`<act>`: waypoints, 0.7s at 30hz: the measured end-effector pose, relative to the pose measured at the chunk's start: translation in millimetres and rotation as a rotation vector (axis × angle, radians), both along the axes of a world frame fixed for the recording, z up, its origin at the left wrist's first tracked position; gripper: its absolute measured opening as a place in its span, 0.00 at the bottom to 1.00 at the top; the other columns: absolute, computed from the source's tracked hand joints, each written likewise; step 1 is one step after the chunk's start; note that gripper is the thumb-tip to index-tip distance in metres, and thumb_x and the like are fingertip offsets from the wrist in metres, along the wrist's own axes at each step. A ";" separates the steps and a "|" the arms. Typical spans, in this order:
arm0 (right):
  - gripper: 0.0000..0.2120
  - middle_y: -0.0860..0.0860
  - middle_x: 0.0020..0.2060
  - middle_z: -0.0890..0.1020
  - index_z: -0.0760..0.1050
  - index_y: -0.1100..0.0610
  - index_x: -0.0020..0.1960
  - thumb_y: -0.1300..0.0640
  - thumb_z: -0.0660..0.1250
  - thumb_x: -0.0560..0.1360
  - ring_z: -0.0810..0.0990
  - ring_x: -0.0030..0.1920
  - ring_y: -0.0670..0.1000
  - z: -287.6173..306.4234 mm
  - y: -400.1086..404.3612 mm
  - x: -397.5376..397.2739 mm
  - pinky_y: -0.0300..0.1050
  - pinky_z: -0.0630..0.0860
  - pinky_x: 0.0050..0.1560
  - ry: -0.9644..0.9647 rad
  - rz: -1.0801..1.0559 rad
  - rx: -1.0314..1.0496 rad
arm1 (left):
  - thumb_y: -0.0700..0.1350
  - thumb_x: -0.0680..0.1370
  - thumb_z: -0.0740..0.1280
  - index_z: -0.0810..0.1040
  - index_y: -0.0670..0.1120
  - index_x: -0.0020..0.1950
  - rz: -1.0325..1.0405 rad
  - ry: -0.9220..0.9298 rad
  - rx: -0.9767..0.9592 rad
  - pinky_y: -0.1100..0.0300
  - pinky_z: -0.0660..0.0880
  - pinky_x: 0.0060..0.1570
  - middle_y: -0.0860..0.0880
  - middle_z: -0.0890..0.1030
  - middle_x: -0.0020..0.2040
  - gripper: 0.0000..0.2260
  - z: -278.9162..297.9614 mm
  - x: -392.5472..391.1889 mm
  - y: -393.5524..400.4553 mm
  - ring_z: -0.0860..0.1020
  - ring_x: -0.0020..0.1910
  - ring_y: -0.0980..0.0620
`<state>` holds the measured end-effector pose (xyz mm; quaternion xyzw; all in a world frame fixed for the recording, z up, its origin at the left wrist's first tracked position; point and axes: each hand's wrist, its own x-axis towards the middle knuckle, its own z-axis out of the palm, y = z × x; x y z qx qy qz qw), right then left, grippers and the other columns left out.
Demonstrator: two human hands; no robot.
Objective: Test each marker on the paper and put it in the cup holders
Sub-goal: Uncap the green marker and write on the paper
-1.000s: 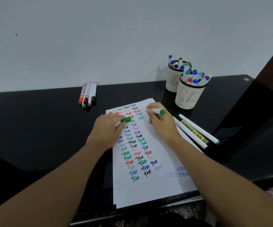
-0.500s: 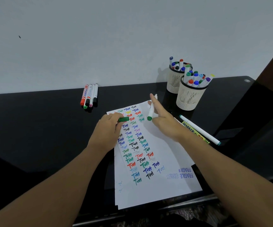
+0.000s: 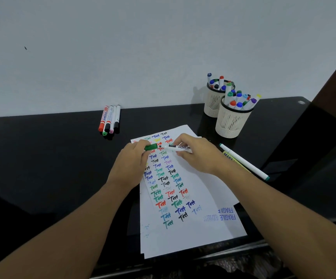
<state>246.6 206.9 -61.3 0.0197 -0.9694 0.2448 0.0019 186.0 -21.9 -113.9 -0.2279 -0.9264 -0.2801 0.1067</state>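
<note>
The left hand (image 3: 131, 164) pinches a green cap (image 3: 151, 147) between thumb and fingertips, and the right hand (image 3: 198, 156) grips the white marker (image 3: 178, 148) by its barrel, tip pointed at the cap, the two nearly touching. Both hover over the paper (image 3: 193, 228) (rows of coloured "Test" scribbles). To the right lie two loose markers (image 3: 243, 162); beyond stand two full cup holders (image 3: 231, 123). Four markers (image 3: 109, 119) lie by the wall.
</note>
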 end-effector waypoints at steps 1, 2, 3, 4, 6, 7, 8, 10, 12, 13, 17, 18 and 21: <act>0.11 0.46 0.63 0.81 0.73 0.43 0.65 0.51 0.66 0.83 0.80 0.59 0.49 -1.1 -0.1 -0.9 0.52 0.79 0.58 0.008 0.009 0.004 | 0.49 0.85 0.60 0.73 0.52 0.67 0.000 0.001 -0.003 0.57 0.74 0.51 0.52 0.77 0.54 0.11 -0.3 -0.1 -0.1 0.74 0.51 0.55; 0.12 0.46 0.63 0.81 0.73 0.42 0.65 0.51 0.66 0.83 0.79 0.60 0.49 -2.5 -0.5 -2.3 0.53 0.79 0.59 0.012 0.015 0.004 | 0.50 0.85 0.60 0.73 0.52 0.67 0.000 0.002 -0.003 0.57 0.74 0.51 0.51 0.77 0.55 0.12 -0.1 0.2 0.0 0.74 0.51 0.55; 0.12 0.45 0.64 0.81 0.73 0.41 0.65 0.50 0.66 0.83 0.79 0.61 0.49 -4.0 -0.7 -3.5 0.53 0.79 0.59 0.016 0.020 0.004 | 0.50 0.85 0.60 0.74 0.51 0.67 -0.002 0.001 -0.004 0.56 0.74 0.52 0.51 0.77 0.56 0.12 0.3 0.8 0.2 0.74 0.52 0.55; 0.12 0.44 0.65 0.81 0.73 0.40 0.65 0.50 0.66 0.83 0.79 0.62 0.49 -5.6 -1.1 -4.9 0.54 0.80 0.59 0.019 0.027 0.009 | 0.50 0.85 0.60 0.74 0.51 0.68 -0.007 0.001 -0.005 0.56 0.74 0.54 0.51 0.78 0.57 0.12 0.6 1.2 0.2 0.74 0.54 0.54; 0.13 0.43 0.66 0.80 0.73 0.39 0.66 0.49 0.66 0.83 0.78 0.63 0.48 -6.8 -3.2 -7.1 0.55 0.80 0.59 0.026 0.044 0.030 | 0.50 0.85 0.60 0.74 0.50 0.68 -0.029 0.010 -0.012 0.55 0.74 0.56 0.51 0.78 0.59 0.13 1.2 2.2 0.0 0.74 0.56 0.53; 0.13 0.43 0.67 0.79 0.73 0.39 0.66 0.49 0.66 0.83 0.78 0.64 0.49 -7.1 -4.4 -8.3 0.55 0.80 0.59 0.031 0.054 0.042 | 0.50 0.85 0.61 0.74 0.50 0.68 -0.039 0.015 -0.018 0.55 0.74 0.56 0.50 0.78 0.59 0.13 1.9 2.7 -0.3 0.74 0.57 0.53; 0.13 0.43 0.68 0.79 0.72 0.40 0.67 0.49 0.65 0.83 0.78 0.64 0.49 -7.2 -6.3 -9.5 0.55 0.79 0.60 0.038 0.067 0.059 | 0.49 0.85 0.61 0.74 0.50 0.68 -0.048 0.021 -0.024 0.55 0.73 0.56 0.50 0.78 0.59 0.13 2.6 2.9 -0.5 0.74 0.57 0.53; 0.12 0.44 0.68 0.79 0.72 0.42 0.67 0.47 0.64 0.83 0.78 0.64 0.49 -6.5 -11.4 -11.9 0.56 0.76 0.64 0.062 0.102 0.111 | 0.48 0.85 0.60 0.75 0.50 0.68 -0.066 0.029 -0.039 0.54 0.74 0.56 0.50 0.79 0.59 0.13 3.2 3.5 -0.9 0.74 0.56 0.53; 0.14 0.45 0.67 0.80 0.70 0.43 0.68 0.42 0.62 0.84 0.79 0.63 0.49 -3.9 -17.3 -13.5 0.57 0.70 0.68 0.091 0.129 0.168 | 0.48 0.85 0.61 0.75 0.49 0.68 -0.085 0.042 -0.042 0.53 0.74 0.54 0.50 0.80 0.59 0.13 4.1 5.3 -0.7 0.75 0.54 0.52; 0.15 0.46 0.65 0.81 0.69 0.43 0.69 0.41 0.60 0.84 0.79 0.62 0.50 -2.8 -19.2 -14.5 0.57 0.66 0.70 0.103 0.134 0.203 | 0.48 0.85 0.61 0.75 0.49 0.68 -0.089 0.047 -0.040 0.53 0.74 0.54 0.50 0.80 0.59 0.13 4.4 6.0 -0.8 0.76 0.54 0.52; 0.18 0.50 0.54 0.85 0.61 0.44 0.74 0.43 0.57 0.86 0.79 0.60 0.53 -2.1 -18.4 -16.0 0.55 0.56 0.73 0.113 0.160 0.335 | 0.49 0.85 0.61 0.71 0.51 0.72 -0.069 0.017 -0.033 0.60 0.70 0.49 0.50 0.81 0.59 0.16 6.2 8.3 -0.7 0.73 0.50 0.56; 0.19 0.51 0.54 0.85 0.59 0.44 0.75 0.44 0.57 0.86 0.80 0.59 0.53 -1.4 -18.6 -14.9 0.53 0.59 0.71 0.109 0.184 0.327 | 0.50 0.84 0.61 0.69 0.52 0.74 -0.062 -0.001 -0.034 0.61 0.69 0.48 0.51 0.81 0.58 0.17 6.6 8.2 -0.6 0.72 0.49 0.58; 0.22 0.50 0.64 0.82 0.57 0.44 0.77 0.49 0.59 0.85 0.81 0.53 0.51 0.0 -21.1 -12.5 0.47 0.74 0.51 0.078 0.228 0.182 | 0.53 0.84 0.62 0.61 0.55 0.79 -0.050 -0.048 -0.004 0.70 0.68 0.42 0.57 0.78 0.53 0.24 9.2 8.1 0.3 0.73 0.45 0.61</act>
